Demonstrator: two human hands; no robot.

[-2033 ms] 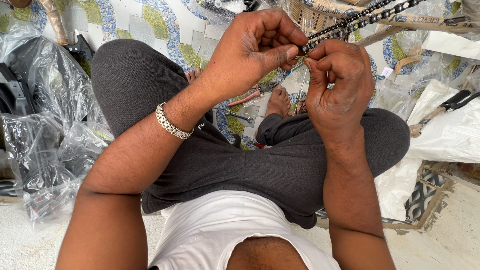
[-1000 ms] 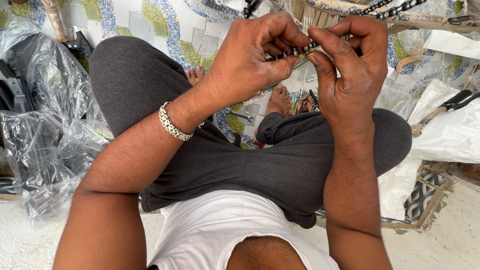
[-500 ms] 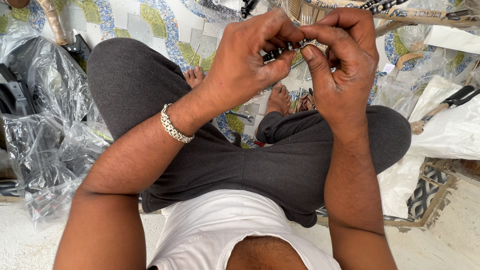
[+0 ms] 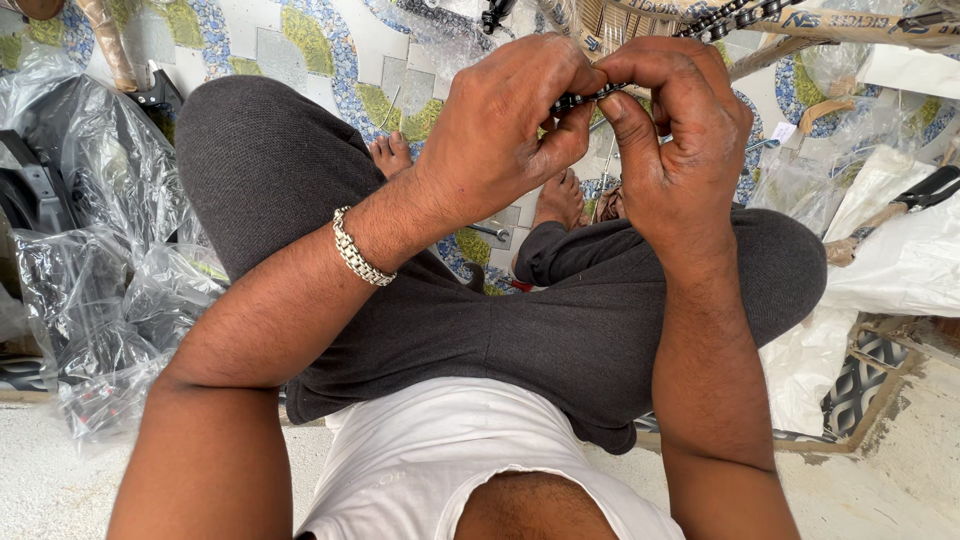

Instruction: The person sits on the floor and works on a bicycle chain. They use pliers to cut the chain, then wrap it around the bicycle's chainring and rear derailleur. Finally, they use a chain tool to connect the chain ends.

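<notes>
1. Fingertips of both hands pinch a short run of dark metal chain [image 4: 585, 98] between them, thumbs pressed up from below
2. Left hand [image 4: 500, 130] and right hand [image 4: 680, 140] meet above the crossed legs, over the patterned floor [image 4: 300, 40]
3. Chain runs on toward the top right corner
4. It looks stiff across its width, limp along its length, probably greasy; best gripped by the side plates
</notes>
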